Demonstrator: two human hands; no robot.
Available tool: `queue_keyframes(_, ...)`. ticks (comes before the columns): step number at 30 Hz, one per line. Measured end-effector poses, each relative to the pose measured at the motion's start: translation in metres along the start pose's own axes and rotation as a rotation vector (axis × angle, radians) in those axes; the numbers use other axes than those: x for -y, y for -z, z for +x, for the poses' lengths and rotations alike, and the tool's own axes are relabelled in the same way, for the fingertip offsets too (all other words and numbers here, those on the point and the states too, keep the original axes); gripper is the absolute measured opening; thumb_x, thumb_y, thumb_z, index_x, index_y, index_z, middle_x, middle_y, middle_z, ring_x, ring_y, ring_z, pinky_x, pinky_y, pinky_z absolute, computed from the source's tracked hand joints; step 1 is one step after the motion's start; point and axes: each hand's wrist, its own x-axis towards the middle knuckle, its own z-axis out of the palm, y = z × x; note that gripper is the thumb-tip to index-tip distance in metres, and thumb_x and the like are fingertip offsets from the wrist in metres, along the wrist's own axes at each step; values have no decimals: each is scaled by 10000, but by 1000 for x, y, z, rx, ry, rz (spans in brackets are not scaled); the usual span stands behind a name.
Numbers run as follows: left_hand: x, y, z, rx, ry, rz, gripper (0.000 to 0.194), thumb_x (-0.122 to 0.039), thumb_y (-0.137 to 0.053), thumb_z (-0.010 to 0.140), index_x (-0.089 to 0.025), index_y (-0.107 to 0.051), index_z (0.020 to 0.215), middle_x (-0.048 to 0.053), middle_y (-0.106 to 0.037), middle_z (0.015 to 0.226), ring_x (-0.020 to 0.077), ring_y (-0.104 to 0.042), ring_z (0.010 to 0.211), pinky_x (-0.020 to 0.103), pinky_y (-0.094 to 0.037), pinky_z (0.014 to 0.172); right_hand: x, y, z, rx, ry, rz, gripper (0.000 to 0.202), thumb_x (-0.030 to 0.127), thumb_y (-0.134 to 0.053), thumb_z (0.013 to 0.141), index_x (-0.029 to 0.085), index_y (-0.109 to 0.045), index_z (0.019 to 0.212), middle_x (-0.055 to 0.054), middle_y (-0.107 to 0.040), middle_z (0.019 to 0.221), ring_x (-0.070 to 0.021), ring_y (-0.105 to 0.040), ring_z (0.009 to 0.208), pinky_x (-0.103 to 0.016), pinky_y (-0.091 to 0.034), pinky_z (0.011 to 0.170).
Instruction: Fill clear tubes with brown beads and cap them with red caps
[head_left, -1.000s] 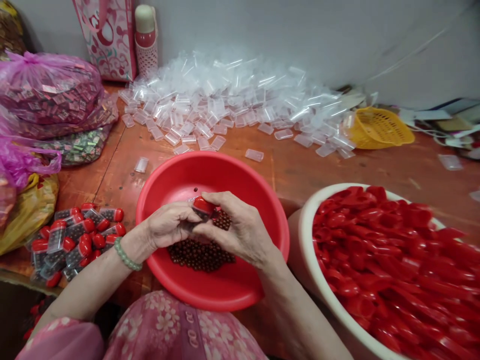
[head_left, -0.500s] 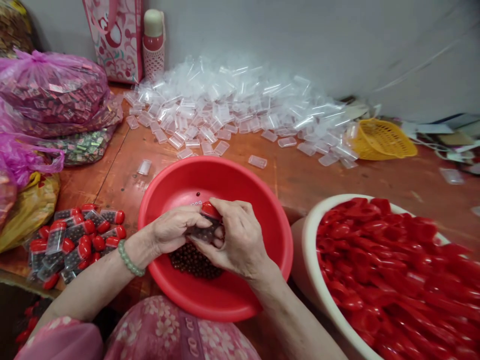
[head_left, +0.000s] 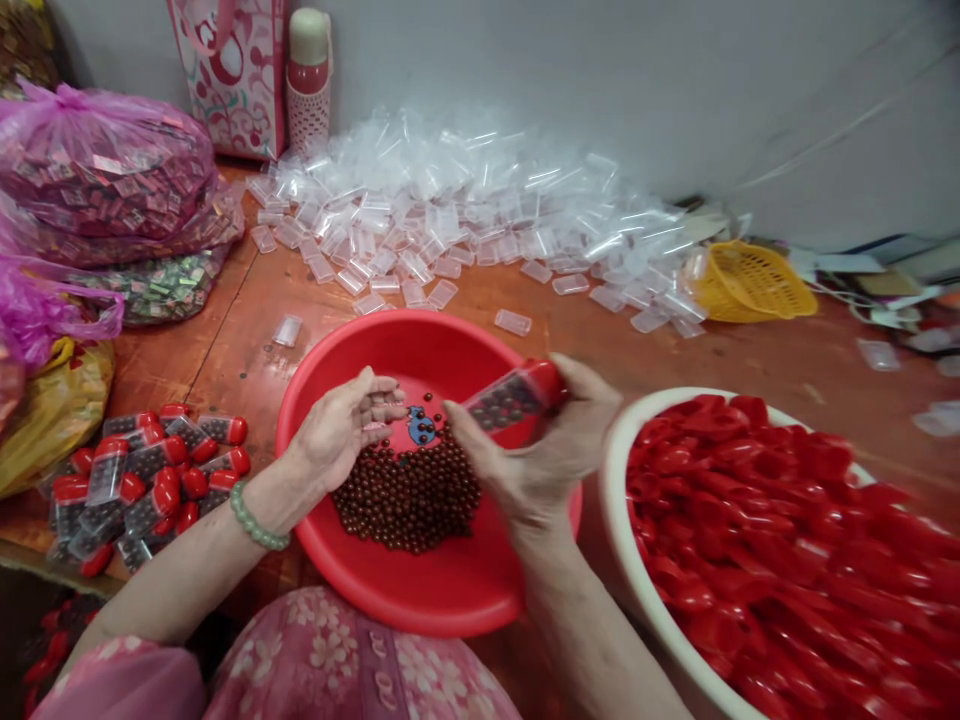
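My right hand (head_left: 544,450) grips a clear plastic container (head_left: 501,400) with a red cap, tilted over the right side of a red basin (head_left: 330,385). Dark round balls fill much of the container. My left hand (head_left: 341,425) is over the basin's left part, fingers spread and holding nothing. Below both hands, a heap of small brown balls (head_left: 409,500) lies in the basin, with a few scattered near a blue printed picture (head_left: 420,428) on its bottom. A green bead bracelet circles my left wrist.
Filled red-capped containers (head_left: 154,475) are piled at the left. Clear empty cases (head_left: 450,220) heap along the wall. A white tub (head_left: 619,540) of red plastic caps stands right, a yellow basket (head_left: 754,285) behind it. Bulging pink bags (head_left: 105,170) occupy the far left.
My hands have moved apart. The right one has carried the capped container up and to the right; the left has let go and opened. More of the ball heap shows.
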Motion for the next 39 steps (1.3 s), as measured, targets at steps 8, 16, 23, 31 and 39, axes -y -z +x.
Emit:
queue_keyframes(8, 3, 2, -2, -61, -72, -14, 306, -372, -532, 945, -115, -689, 888, 75, -699, 924, 144, -635, 843, 264, -472, 783, 9, -16, 1, 107, 97, 117, 688, 369, -708, 777, 216, -375, 1359, -132, -615, 1092, -280, -632, 950, -441, -540, 777)
queue_keyframes(16, 5, -6, -1, 254, 118, 75, 520, -537, -422, 967, -119, -720, 885, 87, -721, 774, 186, -671, 775, 281, -487, 733, 16, -16, 1, 303, 116, 196, 672, 346, -732, 740, 226, -424, 1326, -123, -652, 1124, -279, -642, 980, -432, -529, 804)
queue_keyframes(23, 6, -11, 3, 261, 128, 80, 586, -603, -388, 951, -116, -714, 926, 88, -698, 696, 200, -683, 725, 302, -510, 727, 17, -15, 2, 355, 126, 235, 598, 388, -714, 756, 223, -471, 1276, -124, -674, 1105, -284, -653, 971, -431, -517, 805)
queue_keyframes(31, 11, -31, 0, -15, 29, 27, 379, -345, -456, 955, -153, -602, 662, -2, -586, 528, 108, -533, 478, 235, -440, 556, 19, -13, 2, 307, 154, 243, 585, 407, -718, 741, 194, -499, 1240, -128, -691, 1047, -277, -657, 922, -419, -505, 785)
queue_keyframes(39, 21, -36, -6, -169, -115, 174, 319, -271, -418, 913, -194, -529, 624, -28, -512, 502, 113, -455, 462, 242, -385, 512, 20, -12, -2, 293, 217, 209, 594, 375, -658, 744, 195, -508, 1289, -102, -701, 987, -282, -649, 884, -439, -456, 810)
